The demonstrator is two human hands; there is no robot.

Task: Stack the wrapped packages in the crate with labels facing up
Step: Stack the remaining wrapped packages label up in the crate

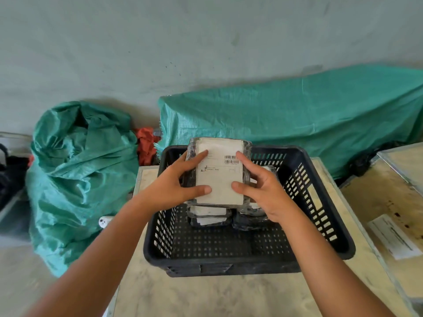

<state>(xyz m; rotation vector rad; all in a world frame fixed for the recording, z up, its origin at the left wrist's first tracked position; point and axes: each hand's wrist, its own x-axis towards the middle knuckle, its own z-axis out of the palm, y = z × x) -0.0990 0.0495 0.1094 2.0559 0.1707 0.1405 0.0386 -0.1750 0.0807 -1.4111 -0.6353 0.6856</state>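
Both hands, left hand [176, 184] and right hand [263, 191], grip a wrapped package [219, 172], label up, fingers closed on its sides, over stacked packages [208, 216], perhaps three, in a black crate [320, 202] on the desk [206, 294].

A grey-green plaster wall [206, 42] runs behind a pale wooden table [206, 294]. On the floor lie a crumpled green woven sack [75, 175] and a long green tarpaulin-covered heap [297, 120], with red cloth [146, 143] between them. A second wooden table [393, 191] stands just beside, right.

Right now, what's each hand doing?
Left hand: closed on the plastic-wrapped package with the white label.
Right hand: closed on the same package.
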